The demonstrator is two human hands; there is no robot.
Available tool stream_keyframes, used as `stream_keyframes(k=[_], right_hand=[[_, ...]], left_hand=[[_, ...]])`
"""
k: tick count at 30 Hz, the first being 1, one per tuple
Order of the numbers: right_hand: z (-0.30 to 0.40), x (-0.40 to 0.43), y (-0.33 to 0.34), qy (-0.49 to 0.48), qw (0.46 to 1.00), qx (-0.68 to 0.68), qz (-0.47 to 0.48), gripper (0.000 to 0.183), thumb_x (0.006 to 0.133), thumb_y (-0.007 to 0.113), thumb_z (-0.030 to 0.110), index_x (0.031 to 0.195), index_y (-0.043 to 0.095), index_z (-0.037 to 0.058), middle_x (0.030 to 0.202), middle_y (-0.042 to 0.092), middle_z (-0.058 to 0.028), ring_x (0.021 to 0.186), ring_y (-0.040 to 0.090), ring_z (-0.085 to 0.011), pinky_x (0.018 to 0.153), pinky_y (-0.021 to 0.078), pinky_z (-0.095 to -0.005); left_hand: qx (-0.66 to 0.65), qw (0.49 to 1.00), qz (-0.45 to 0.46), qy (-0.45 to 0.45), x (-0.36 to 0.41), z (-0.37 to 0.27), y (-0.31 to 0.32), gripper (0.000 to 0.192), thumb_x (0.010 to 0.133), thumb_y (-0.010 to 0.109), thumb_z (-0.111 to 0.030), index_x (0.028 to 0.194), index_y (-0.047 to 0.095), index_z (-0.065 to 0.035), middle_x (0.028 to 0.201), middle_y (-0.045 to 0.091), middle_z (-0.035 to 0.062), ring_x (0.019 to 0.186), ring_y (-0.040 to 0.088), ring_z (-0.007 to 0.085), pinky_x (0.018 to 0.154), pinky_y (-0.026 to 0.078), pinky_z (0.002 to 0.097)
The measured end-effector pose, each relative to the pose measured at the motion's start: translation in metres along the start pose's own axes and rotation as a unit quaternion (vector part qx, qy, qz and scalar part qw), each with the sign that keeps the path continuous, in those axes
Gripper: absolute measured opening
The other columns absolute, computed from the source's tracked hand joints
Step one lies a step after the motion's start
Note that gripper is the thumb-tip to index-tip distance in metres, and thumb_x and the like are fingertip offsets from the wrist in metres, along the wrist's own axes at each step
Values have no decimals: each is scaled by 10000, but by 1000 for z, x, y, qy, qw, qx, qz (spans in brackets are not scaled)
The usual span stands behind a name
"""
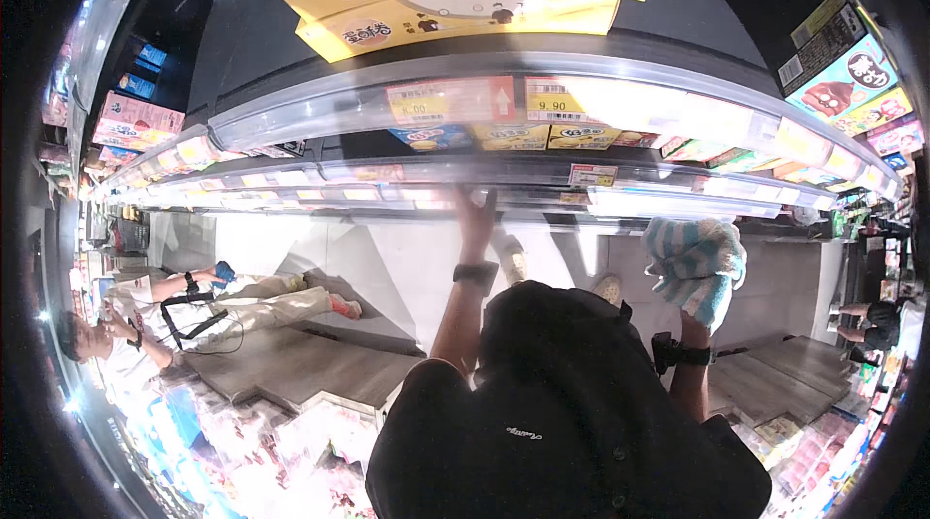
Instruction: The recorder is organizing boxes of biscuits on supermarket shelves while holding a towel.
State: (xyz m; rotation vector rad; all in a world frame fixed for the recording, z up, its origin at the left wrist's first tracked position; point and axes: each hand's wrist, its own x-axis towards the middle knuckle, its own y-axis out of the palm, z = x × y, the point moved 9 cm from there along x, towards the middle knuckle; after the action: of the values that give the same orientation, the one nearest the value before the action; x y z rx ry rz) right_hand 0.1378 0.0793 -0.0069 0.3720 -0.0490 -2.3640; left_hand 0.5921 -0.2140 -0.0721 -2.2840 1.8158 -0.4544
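Note:
Before me stand the lit shelves of a shop. My left hand (pixel 476 217), blurred, reaches up to the lower shelf edges (pixel 436 174), with its fingers apart and nothing seen in it. Whether it touches the edge I cannot tell. A striped blue and white cloth (pixel 683 261) covers most of my right hand (pixel 697 326), which holds it just below the shelf fronts at the right. Price labels (pixel 556 99) line the upper shelf edge. Yellow snack boxes (pixel 465 3) lie on the top shelf, and smaller yellow boxes (pixel 581 136) show on the shelf beneath.
At the left, a person (pixel 218 308) in pale clothes stands in the aisle, with a blue item in one hand. Another person (pixel 883 323) is at the far right. Behind me are wooden display units (pixel 312 366) with packaged goods. More boxes (pixel 846 86) fill the right shelf end.

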Motion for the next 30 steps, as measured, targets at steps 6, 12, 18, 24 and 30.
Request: stream_keyframes(k=[6,12,18,24,30], right_hand=[[-21,-28,23,21,1000,-1,-10,565,987,513,429,1398,418,53,1276,532,-70,1113,539,-190,923,472,-317],[-37,-71,15,54,997,-10,-49,567,985,516,433,1395,423,53,1270,534,-69,1107,541,-189,917,474,-316],[-51,-99,9,73,995,-12,-73,569,982,520,438,1391,427,53,1264,536,-68,1101,543,-188,912,475,-315],[-56,-109,12,78,994,-11,-79,572,979,523,442,1388,431,53,1258,539,-67,1095,545,-187,907,476,-313],[-57,-107,20,76,995,-8,-71,574,977,526,447,1384,436,53,1252,541,-66,1089,547,-186,901,478,-312]], left_hand=[[-21,989,144,37,42,32,23,379,838,721,-187,1136,593,9,965,625,126,772,591,218,553,469,341],[-51,965,255,-35,55,94,38,267,878,653,-156,1094,588,-14,991,601,80,876,547,201,718,458,350],[-20,952,305,16,59,172,60,164,913,591,-194,950,600,-35,847,558,63,774,512,191,658,451,363],[-295,879,355,-121,51,162,57,217,979,556,-225,1059,631,-38,1069,649,52,975,572,211,822,519,333],[-10,949,314,33,39,20,29,339,858,733,-103,1156,606,-2,1104,663,106,959,596,205,842,537,329]])
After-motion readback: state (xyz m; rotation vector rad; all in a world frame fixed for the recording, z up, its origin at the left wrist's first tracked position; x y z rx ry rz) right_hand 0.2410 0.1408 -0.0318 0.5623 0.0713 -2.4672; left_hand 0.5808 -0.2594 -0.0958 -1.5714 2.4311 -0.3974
